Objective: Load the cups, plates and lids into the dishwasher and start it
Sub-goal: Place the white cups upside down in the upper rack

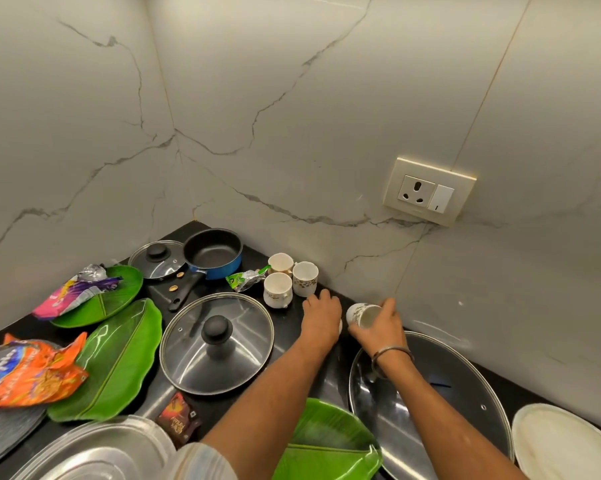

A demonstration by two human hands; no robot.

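- The right hand [378, 327] grips a white floral cup [361, 315] at the back of a black counter [292, 327], fingers wrapped around its wall, the cup tipped on its side with the open mouth facing the camera and its long axis running roughly toward the wall.
- The left hand [321, 315] lies palm down just beside it, fingers curled over something small and pale; whether they clamp it cannot be told.
- Three more white cups [290, 280] stand upright, mouths up, clustered close to the marble wall [292, 133] just behind the left hand, leaving a narrow strip of bare counter between them and the hands.
- A thin metal bangle [392, 353] circles the right wrist, which crosses a large glass lid [465, 386] with a steel rim, lying flat near the counter's right edge.
- A second round glass lid with a black knob [217, 342] lies flat left of the forearms; a smaller lid [157, 259] rests beside a blue saucepan [213, 252] in the corner.
- Glossy green leaf-shaped plates [119, 358] crowd the left side and lower centre, two carrying crumpled snack wrappers [29, 374].
- A steel platter [94, 448] and a white oval plate [566, 441] fill the near edge.
- A socket plate [427, 190] is set in the wall above.
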